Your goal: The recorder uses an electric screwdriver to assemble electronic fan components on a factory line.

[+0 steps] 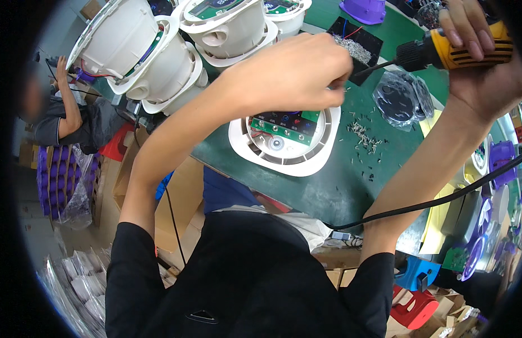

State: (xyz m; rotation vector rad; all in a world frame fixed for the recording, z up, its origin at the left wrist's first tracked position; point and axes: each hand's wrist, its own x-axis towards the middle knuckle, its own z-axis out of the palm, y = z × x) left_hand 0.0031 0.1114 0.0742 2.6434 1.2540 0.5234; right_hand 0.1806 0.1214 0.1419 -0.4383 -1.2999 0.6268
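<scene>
My right hand (486, 84) grips a yellow and black power drill (441, 52) at the upper right. The drill's long thin bit points left, and its tip is close to the fingers of my left hand (306, 70). Those fingers are closed in a pinch; whatever is between them is hidden. Below my left hand lies a white round plastic housing (294, 163) with a green circuit board (283, 130) inside. My left hand and forearm cover the housing's far part. Beyond them, a black tray (370, 48) holds a pile of small silvery screws (354, 50).
Stacked white housings (227, 36) stand at the far left of the green table (334, 194). Loose screws (365, 138) and a clear bag of black parts (403, 97) lie to the right. A black cable (441, 201) crosses my right forearm. Another person (69, 112) works at left.
</scene>
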